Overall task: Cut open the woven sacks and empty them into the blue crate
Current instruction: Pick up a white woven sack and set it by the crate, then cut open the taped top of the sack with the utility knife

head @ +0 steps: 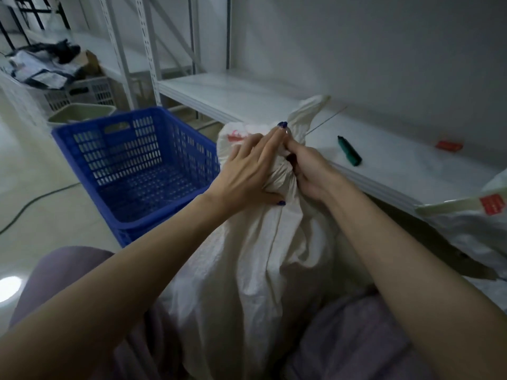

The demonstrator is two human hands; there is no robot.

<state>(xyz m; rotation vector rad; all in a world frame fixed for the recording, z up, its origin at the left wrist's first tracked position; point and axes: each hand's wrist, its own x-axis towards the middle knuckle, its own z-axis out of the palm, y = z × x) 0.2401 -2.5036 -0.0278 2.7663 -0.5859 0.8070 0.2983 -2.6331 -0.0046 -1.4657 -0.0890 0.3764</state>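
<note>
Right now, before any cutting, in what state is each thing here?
White woven sack, upright between the knees, neck bunched shut.
Blue plastic slotted crate, upright on the floor, empty.
Green pen-shaped tool, lying on the white shelf, untouched.
Left grip, fingers straight, resting on the sack's top.
Right grip, curled round the sack's neck.
</note>
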